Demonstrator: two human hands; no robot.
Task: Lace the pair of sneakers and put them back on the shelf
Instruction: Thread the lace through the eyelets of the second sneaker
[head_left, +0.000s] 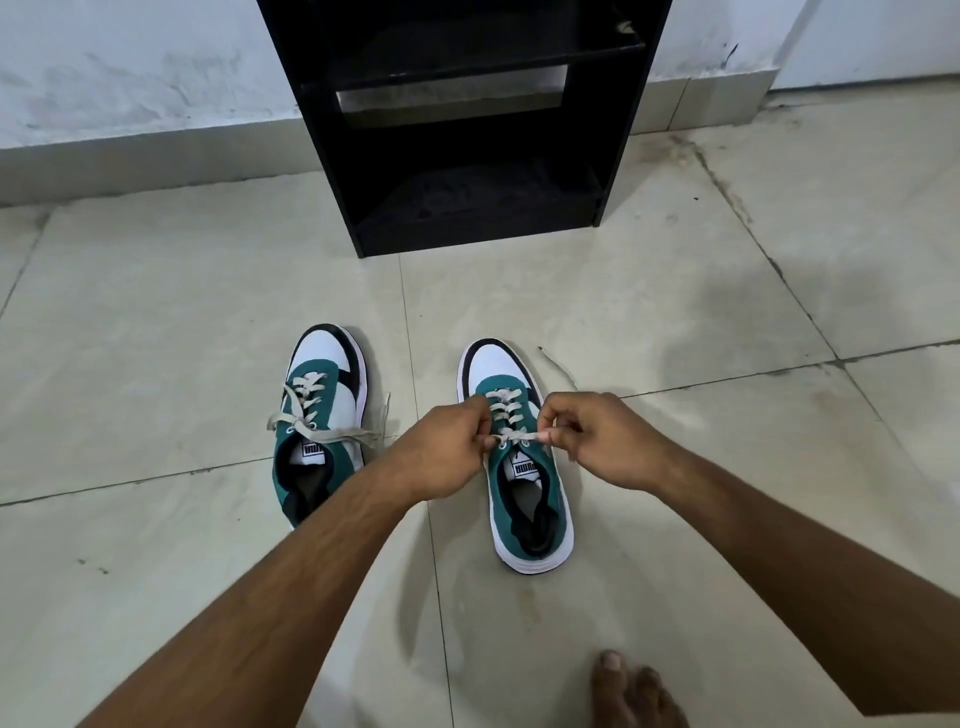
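Note:
Two teal, white and black sneakers stand on the tiled floor, toes pointing away from me. The left sneaker (322, 421) has its grey lace threaded, with loose ends trailing to both sides. Over the right sneaker (519, 467), my left hand (447, 447) pinches the grey lace (514, 436) at the top left eyelet. My right hand (602, 441) pinches the same lace on the right side, and the lace runs taut between the two hands. A black shelf unit (457, 124) stands against the wall beyond the shoes.
A bare foot (639, 691) shows at the bottom edge, right of centre. The shelf unit's lower compartments look dark and open at the front. Pale floor tiles (156, 312) spread around the sneakers, and a white wall runs behind.

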